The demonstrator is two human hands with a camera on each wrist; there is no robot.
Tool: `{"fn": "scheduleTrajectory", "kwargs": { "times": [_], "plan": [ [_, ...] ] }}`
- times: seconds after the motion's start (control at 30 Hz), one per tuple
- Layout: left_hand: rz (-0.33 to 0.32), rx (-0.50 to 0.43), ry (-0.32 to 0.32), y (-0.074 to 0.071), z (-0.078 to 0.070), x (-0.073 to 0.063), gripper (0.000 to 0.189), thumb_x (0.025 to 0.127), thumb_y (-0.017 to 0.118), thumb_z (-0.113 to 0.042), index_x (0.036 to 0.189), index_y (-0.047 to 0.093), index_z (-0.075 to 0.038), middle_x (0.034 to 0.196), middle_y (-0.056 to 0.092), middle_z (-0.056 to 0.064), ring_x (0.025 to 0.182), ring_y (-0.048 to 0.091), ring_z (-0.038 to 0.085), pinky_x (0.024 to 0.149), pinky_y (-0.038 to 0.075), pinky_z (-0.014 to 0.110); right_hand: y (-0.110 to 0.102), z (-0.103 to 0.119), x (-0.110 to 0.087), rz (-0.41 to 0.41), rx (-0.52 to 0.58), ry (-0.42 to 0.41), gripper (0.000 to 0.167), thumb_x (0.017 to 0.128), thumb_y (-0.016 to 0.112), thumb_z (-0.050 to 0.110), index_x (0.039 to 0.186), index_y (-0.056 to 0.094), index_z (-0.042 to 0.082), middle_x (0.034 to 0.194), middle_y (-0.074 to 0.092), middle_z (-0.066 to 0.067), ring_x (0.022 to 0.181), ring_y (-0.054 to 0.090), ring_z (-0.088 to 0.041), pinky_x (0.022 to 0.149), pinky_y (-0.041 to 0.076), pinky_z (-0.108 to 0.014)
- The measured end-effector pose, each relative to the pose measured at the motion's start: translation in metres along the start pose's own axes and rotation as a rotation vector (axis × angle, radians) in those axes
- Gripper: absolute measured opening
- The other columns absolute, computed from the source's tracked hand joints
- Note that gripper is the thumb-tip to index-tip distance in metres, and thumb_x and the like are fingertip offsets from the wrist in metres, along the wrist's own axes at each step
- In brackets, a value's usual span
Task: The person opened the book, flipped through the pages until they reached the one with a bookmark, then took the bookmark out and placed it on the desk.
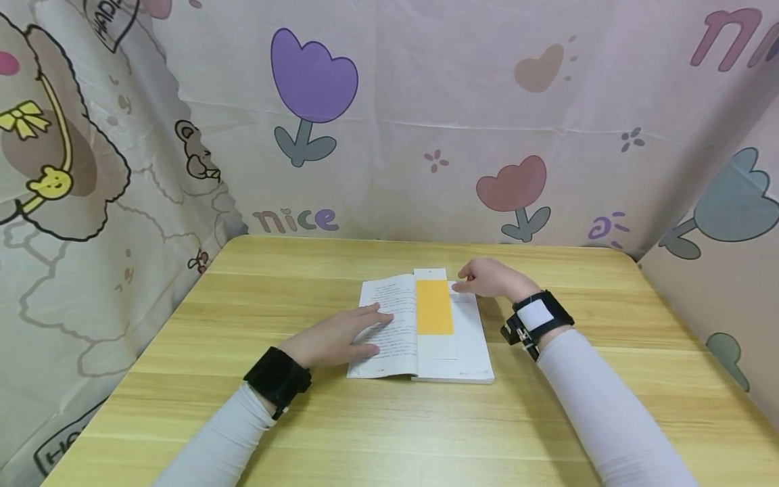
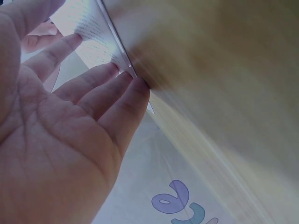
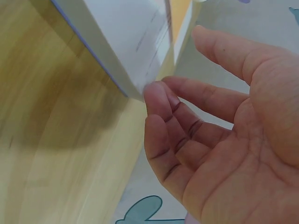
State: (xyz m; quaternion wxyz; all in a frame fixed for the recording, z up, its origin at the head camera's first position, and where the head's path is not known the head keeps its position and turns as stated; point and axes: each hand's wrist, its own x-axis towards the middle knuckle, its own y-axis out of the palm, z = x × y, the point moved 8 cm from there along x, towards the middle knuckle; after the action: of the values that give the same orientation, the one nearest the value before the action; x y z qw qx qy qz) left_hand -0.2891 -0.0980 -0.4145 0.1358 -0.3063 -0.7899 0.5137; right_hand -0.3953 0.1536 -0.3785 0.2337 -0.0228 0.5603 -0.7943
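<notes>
An open book [image 1: 475,355] lies on the table, its left page printed with lines of text. On the right page, along the inner fold, is a bookmark-like white strip with an orange-yellow panel [image 1: 435,308]; its top end sticks out past the book's upper edge. My left hand [image 1: 341,336] rests on the left page with fingers spread and nearly straight. In the left wrist view its fingertips [image 2: 140,88] meet the page's edge. By the upper right corner of the book is my right hand [image 1: 496,279], fingers loosely bent, thumb apart, holding nothing in the right wrist view.
The wooden table [image 1: 292,270] extends around the book on all sides. Behind it and at both sides hangs a pale cloth [image 1: 389,182] with printed flowers and cartoon figures. Each wrist wears a black strap [image 1: 276,382].
</notes>
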Motion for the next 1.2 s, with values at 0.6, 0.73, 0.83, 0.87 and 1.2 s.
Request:
{"fn": "scheduleTrajectory", "kwargs": {
  "times": [0.6, 0.73, 0.83, 0.87, 1.2],
  "plan": [
    [0.006, -0.007, -0.009, -0.001, -0.001, 0.0, 0.061, 0.107, 0.068, -0.031, 0.163, 0.049, -0.019, 0.175, 0.036, 0.014, 0.16, 0.038, 0.037, 0.129, 0.038, 0.057, 0.002, 0.006, 0.025, 0.056, 0.023, 0.081, 0.032, 0.106, 0.069, 0.033, 0.117, 0.081, 0.005, 0.091, 0.069, -0.003, 0.083, 0.058, -0.017, 0.073, 0.047, -0.028],
    [0.006, -0.003, 0.0, 0.0, -0.001, 0.001, 0.062, 0.107, 0.069, -0.032, 0.163, 0.048, -0.019, 0.175, 0.036, 0.014, 0.161, 0.038, 0.037, 0.129, 0.037, 0.058, 0.002, 0.007, 0.027, 0.042, 0.044, 0.099, 0.03, 0.105, 0.071, 0.029, 0.118, 0.08, 0.004, 0.096, 0.071, -0.007, 0.086, 0.061, -0.019, 0.075, 0.048, -0.028],
    [0.009, -0.003, 0.001, 0.002, -0.001, 0.001, 0.062, 0.106, 0.069, -0.032, 0.163, 0.048, -0.019, 0.175, 0.037, 0.014, 0.161, 0.038, 0.037, 0.129, 0.037, 0.057, 0.001, 0.008, 0.027, 0.028, 0.056, 0.105, 0.029, 0.103, 0.074, 0.027, 0.119, 0.08, 0.004, 0.097, 0.072, -0.007, 0.087, 0.062, -0.02, 0.075, 0.049, -0.028],
    [0.008, -0.003, -0.001, 0.002, -0.001, 0.001, 0.062, 0.106, 0.069, -0.032, 0.163, 0.048, -0.019, 0.175, 0.037, 0.014, 0.161, 0.038, 0.037, 0.129, 0.037, 0.057, 0.001, 0.008, 0.027, 0.024, 0.061, 0.106, 0.029, 0.103, 0.074, 0.027, 0.12, 0.079, 0.003, 0.098, 0.073, -0.008, 0.087, 0.062, -0.02, 0.076, 0.05, -0.028],
    [0.004, -0.008, -0.011, 0.001, 0.001, 0.0, 0.061, 0.107, 0.068, -0.033, 0.163, 0.049, -0.02, 0.175, 0.036, 0.013, 0.16, 0.039, 0.037, 0.128, 0.039, 0.057, 0.0, 0.011, 0.028, -0.02, 0.125, 0.125, 0.033, 0.101, 0.076, 0.02, 0.124, 0.074, -0.002, 0.098, 0.078, -0.011, 0.082, 0.07, -0.017, 0.076, 0.055, -0.025]
  ]
}}
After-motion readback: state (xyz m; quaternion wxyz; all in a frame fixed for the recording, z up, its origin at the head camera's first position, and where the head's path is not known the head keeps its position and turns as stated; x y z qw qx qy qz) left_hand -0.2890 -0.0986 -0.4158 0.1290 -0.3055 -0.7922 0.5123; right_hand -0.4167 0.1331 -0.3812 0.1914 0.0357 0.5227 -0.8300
